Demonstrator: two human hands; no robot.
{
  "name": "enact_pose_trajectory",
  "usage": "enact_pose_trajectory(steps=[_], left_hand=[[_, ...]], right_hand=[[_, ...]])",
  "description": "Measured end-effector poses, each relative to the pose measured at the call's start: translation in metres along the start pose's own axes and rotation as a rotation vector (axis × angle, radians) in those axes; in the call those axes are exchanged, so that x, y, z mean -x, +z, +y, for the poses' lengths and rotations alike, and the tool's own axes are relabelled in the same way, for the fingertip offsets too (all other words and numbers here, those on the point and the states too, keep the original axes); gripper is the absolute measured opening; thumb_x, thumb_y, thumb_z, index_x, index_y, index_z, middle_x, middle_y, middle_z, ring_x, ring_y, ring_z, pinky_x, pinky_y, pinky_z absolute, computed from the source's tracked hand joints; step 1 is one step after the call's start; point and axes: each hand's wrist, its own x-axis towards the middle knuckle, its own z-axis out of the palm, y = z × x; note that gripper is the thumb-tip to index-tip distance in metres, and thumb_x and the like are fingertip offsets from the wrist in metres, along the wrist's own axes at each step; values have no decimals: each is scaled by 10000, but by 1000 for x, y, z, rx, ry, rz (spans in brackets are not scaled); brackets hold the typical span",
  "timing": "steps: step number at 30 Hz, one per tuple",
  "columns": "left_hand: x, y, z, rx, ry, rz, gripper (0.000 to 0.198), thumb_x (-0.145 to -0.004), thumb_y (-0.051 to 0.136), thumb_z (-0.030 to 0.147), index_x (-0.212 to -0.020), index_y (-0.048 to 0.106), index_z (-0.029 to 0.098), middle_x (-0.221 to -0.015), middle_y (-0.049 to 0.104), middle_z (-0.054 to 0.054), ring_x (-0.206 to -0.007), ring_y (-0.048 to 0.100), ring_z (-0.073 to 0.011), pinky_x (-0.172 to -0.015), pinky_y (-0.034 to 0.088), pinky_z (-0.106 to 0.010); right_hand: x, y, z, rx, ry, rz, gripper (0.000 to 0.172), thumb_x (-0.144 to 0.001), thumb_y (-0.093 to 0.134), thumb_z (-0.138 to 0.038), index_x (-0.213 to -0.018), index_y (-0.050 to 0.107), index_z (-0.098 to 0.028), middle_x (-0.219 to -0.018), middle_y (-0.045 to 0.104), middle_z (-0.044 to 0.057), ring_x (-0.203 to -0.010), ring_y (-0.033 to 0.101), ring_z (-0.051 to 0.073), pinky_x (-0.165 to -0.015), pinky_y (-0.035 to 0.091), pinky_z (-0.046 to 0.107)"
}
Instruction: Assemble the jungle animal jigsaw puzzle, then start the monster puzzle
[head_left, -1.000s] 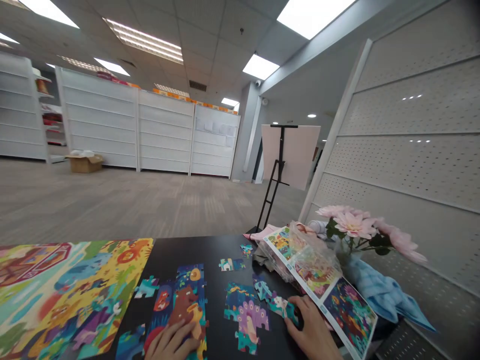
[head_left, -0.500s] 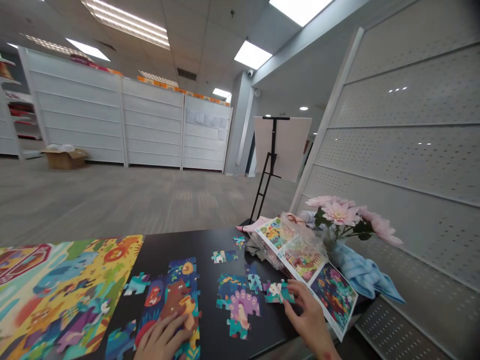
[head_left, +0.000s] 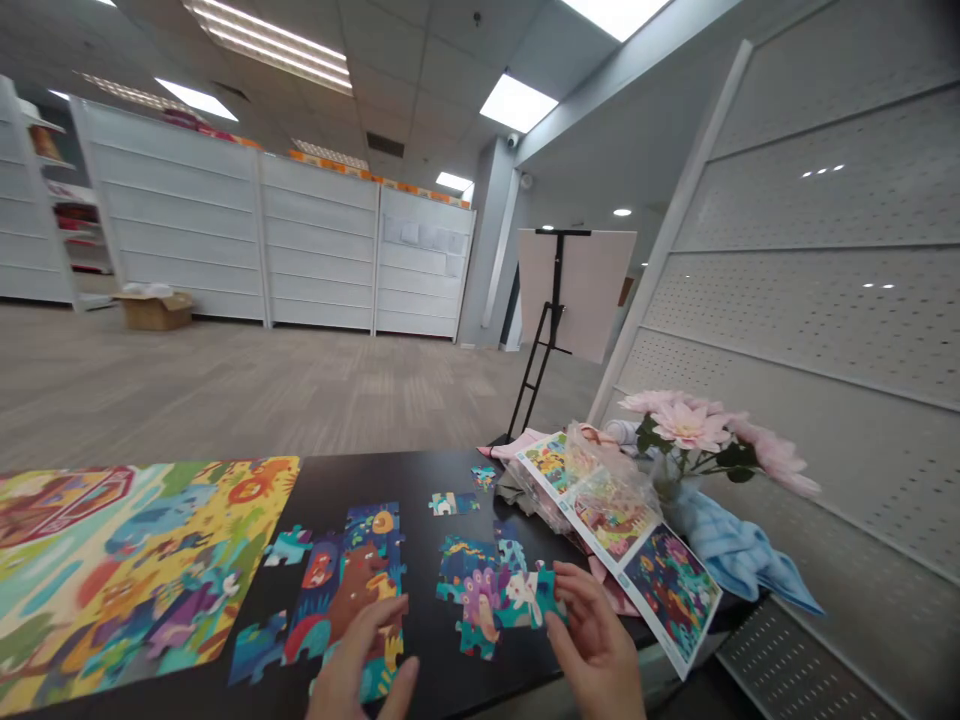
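My right hand (head_left: 596,640) pinches the right end of a puzzle piece with a white rabbit (head_left: 527,597) between thumb and fingers. That piece overlaps the right side of a joined puzzle section with a purple peacock (head_left: 474,610); whether it rests on it or hovers, I cannot tell. My left hand (head_left: 358,660) is over the lower part of the joined bear section (head_left: 358,585), thumb and fingers apart. A blue-patterned piece (head_left: 511,548) sits just behind the rabbit piece. Left of the bear section are a teal piece (head_left: 287,546) and a blue piece (head_left: 257,645).
A large colourful picture sheet (head_left: 172,540) covers the left of the black table (head_left: 420,468). Smaller pieces (head_left: 454,503) lie toward the back. At right are a printed picture card (head_left: 667,590), plastic bags (head_left: 600,480), pink flowers (head_left: 686,425) and a blue cloth (head_left: 750,555).
My right hand has moved left with the rabbit piece, bringing it over the peacock section's edge. My left hand has shifted right, its thumb and fingers now spread.
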Motion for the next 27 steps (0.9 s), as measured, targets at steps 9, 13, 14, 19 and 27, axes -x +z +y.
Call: enact_pose_trajectory(steps=[9, 13, 14, 19, 27], left_hand=[[2, 25, 49, 655, -491, -114, 632, -803, 764, 602, -1279, 605, 218, -841, 717, -44, -733, 706, -205, -682, 579, -309], [8, 11, 48, 690, -512, -92, 671, -768, 790, 623, -1273, 615, 216, -793, 681, -16, -670, 677, -179, -654, 563, -299], [10, 10, 47, 696, -509, -89, 671, -767, 790, 626, -1269, 618, 216, -779, 674, -10, -658, 671, -174, -650, 560, -298], [16, 13, 42, 644, -514, 7, 655, -770, 782, 635, -1241, 620, 210, -764, 680, -12, -665, 678, -180, -634, 558, -280], [19, 18, 29, 566, -441, 101, 594, -797, 755, 624, -1186, 598, 202, -1012, 722, -90, -717, 693, -180, -645, 557, -257]], right_hand=[[54, 85, -32, -200, 112, -78, 355, -853, 746, -482, -1123, 731, -251, -1262, 670, 147, -1052, 698, 277, -855, 599, 333], [53, 88, -38, -307, 284, -169, 472, -796, 793, -513, -1178, 713, -247, -1042, 750, 119, -859, 720, 261, -766, 600, 356], [52, 89, -39, -336, 308, -186, 487, -787, 800, -514, -1186, 712, -250, -989, 752, 105, -837, 714, 256, -753, 595, 356], [55, 88, -40, -431, 381, -142, 507, -754, 835, -509, -1184, 730, -262, -969, 731, 80, -903, 691, 249, -805, 567, 348], [57, 92, -43, -491, 526, -76, 398, -679, 903, -463, -904, 666, -238, -730, 670, 14, -617, 614, 172, -565, 523, 276]])
